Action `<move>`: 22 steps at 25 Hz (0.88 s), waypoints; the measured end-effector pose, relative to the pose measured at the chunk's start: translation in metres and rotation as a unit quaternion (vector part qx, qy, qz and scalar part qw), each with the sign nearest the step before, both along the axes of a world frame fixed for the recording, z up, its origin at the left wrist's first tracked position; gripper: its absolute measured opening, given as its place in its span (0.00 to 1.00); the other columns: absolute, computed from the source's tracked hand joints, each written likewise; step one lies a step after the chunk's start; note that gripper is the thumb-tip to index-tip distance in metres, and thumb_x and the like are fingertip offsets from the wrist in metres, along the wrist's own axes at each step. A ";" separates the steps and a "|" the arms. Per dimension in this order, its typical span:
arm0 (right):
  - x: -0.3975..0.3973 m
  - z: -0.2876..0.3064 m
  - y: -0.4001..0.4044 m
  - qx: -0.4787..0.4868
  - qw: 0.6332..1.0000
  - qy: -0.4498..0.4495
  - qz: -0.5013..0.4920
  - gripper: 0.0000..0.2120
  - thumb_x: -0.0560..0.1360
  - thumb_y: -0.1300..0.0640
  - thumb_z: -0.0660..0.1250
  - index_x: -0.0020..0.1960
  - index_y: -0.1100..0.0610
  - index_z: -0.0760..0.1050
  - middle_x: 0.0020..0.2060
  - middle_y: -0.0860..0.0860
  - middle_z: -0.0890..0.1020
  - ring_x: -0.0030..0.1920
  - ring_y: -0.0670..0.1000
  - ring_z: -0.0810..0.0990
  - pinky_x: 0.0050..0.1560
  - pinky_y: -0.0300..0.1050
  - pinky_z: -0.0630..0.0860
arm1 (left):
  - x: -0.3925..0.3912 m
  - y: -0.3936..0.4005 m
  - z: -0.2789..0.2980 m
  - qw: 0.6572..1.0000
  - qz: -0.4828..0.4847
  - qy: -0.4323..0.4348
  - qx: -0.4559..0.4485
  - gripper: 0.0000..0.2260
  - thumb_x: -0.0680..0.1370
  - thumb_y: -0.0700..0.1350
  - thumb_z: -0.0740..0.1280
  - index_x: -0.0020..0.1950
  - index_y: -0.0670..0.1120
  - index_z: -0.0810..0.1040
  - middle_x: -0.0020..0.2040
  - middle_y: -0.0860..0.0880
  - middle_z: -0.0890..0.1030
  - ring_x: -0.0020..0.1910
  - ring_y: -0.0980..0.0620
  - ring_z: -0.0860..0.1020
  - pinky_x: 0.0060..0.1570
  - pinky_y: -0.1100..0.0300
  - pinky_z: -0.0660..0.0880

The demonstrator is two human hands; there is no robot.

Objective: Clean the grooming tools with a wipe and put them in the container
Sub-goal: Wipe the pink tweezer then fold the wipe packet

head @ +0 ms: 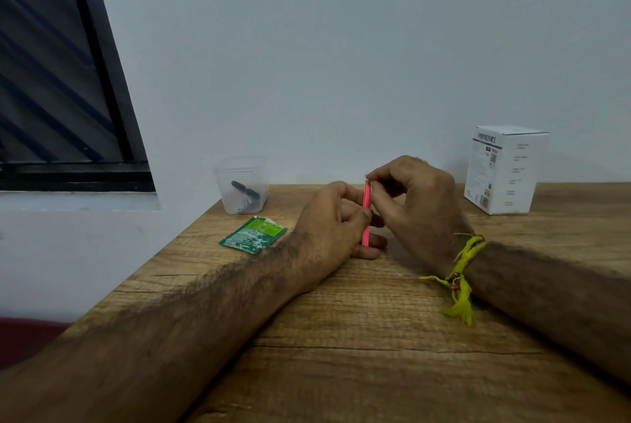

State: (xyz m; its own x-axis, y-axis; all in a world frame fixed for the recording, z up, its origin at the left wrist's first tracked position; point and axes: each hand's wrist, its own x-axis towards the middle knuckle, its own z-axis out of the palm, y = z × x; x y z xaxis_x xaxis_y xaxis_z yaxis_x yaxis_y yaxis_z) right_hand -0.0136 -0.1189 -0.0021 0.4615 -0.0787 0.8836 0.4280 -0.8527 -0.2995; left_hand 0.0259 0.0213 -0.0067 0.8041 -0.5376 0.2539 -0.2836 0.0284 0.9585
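The wooden bench [358,337] carries a clear tub [241,185] and a green sachet [253,235] left of the hands, and a white box [505,170] to their right. The tub holds dark tools, seemingly.

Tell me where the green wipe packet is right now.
In the head view, the green wipe packet lies on the table, left of the left hand and just before the clear container.

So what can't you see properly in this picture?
- Head view: the wipe, if there is one; the right hand's fingers hide the pink tool's top.
- The dark tools in the clear container are blurred by its plastic.
- The white box's print is too small.
- Left hand hides its fingertips.
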 end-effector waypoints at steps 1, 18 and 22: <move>0.000 0.000 0.000 -0.006 1.000 0.003 0.004 0.03 0.72 0.66 0.71 0.45 0.61 0.82 0.39 0.51 0.82 0.41 0.47 0.80 0.44 0.42 0.78 | 0.000 0.000 0.000 1.000 0.002 0.001 0.001 0.07 0.82 0.38 0.66 0.59 0.39 0.73 0.48 0.38 0.86 0.43 0.42 0.86 0.38 0.54 0.84; 0.003 0.001 -0.004 0.068 0.997 -0.023 0.013 0.04 0.72 0.66 0.72 0.45 0.61 0.84 0.38 0.51 0.85 0.39 0.46 0.82 0.43 0.40 0.79 | -0.003 0.001 0.001 1.000 -0.009 -0.004 0.010 0.06 0.82 0.36 0.65 0.58 0.39 0.74 0.46 0.42 0.87 0.42 0.45 0.87 0.35 0.59 0.83; 0.005 0.001 -0.005 0.104 0.994 -0.009 0.021 0.04 0.73 0.64 0.72 0.45 0.59 0.85 0.37 0.50 0.85 0.37 0.45 0.82 0.42 0.36 0.79 | -0.004 0.000 0.001 1.000 -0.008 -0.004 0.016 0.06 0.82 0.37 0.65 0.59 0.39 0.74 0.47 0.42 0.87 0.43 0.45 0.87 0.37 0.58 0.83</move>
State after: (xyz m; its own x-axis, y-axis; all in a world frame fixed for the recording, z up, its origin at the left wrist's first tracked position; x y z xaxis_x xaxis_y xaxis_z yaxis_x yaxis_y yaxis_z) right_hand -0.0087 -0.1243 -0.0015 0.4526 -0.2423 0.8582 0.4685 -0.7542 -0.4600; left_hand 0.0215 0.0214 -0.0053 0.7927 -0.5588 0.2436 -0.2917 0.0032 0.9565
